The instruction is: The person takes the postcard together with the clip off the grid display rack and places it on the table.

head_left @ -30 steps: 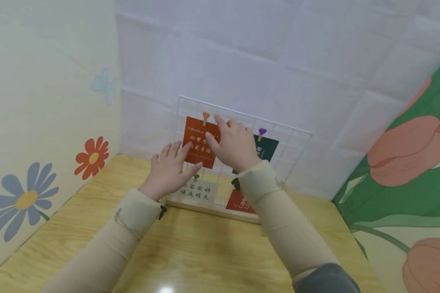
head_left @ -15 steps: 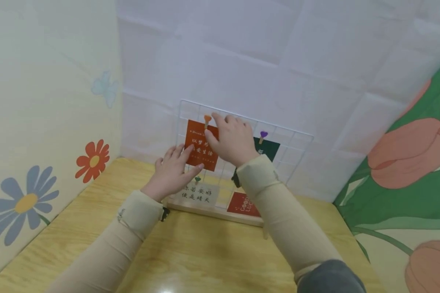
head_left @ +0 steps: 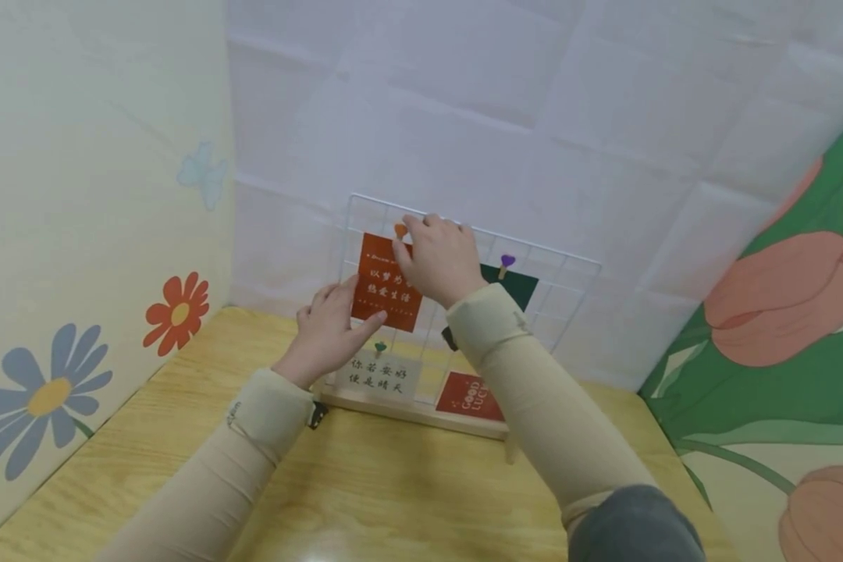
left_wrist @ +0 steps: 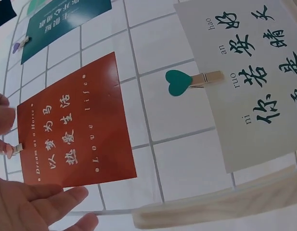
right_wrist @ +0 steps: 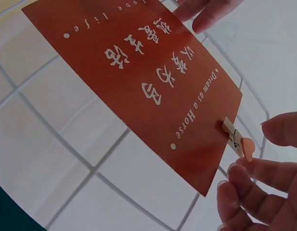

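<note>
A red-orange card with white lettering hangs on a white wire grid. A small wooden clothespin with an orange heart holds its top edge. My right hand is at the clothespin; in the right wrist view a forefinger touches the heart, while the thumb stands apart from it. At the card's left edge is my left hand, its fingers extended; in the left wrist view the fingertips lie along that edge.
Also on the grid are a dark green card with a purple-heart clothespin, a pale card with a green-heart clothespin, and a red "Good Luck" card. A wooden base supports the grid on the table.
My right hand has moved slightly left, nearer the orange-heart clothespin. The left fingers have shifted from over the card to its left edge.
</note>
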A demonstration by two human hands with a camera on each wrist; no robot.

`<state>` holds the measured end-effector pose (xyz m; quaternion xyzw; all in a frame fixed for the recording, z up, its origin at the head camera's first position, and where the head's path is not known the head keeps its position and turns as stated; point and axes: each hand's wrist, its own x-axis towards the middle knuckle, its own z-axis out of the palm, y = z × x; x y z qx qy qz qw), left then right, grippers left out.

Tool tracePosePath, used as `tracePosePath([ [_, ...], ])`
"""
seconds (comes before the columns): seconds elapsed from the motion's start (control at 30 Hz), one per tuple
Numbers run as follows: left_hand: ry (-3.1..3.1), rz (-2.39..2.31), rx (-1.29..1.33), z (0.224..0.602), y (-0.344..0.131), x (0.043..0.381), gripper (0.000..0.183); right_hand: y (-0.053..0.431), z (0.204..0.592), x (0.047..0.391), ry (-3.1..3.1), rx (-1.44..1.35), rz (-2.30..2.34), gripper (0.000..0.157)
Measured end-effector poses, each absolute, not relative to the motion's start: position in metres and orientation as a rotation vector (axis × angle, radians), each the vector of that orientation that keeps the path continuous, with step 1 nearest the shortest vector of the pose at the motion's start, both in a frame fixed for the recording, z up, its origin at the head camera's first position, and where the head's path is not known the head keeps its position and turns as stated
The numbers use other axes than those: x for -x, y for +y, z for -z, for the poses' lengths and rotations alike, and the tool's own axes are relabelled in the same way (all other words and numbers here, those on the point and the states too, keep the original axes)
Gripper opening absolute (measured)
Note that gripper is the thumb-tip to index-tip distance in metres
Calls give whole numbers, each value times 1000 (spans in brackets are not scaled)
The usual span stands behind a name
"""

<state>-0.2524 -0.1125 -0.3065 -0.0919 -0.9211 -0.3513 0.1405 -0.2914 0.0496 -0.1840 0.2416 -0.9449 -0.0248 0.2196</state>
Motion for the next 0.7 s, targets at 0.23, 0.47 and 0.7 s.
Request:
tracePosePath([
  [0.23, -2540, 1066, 193, 308, -110, 258, 75, 43, 179, 295, -2642, -740, -15, 38],
  [0.47, -2509, 1120, 200, 310, -110, 264, 72, 42, 179, 300, -2683, -740, -86, 39],
  [0.7, -2459, 1319, 270, 309, -118, 275, 56, 43, 176, 307, -2702, -769, -243, 37],
])
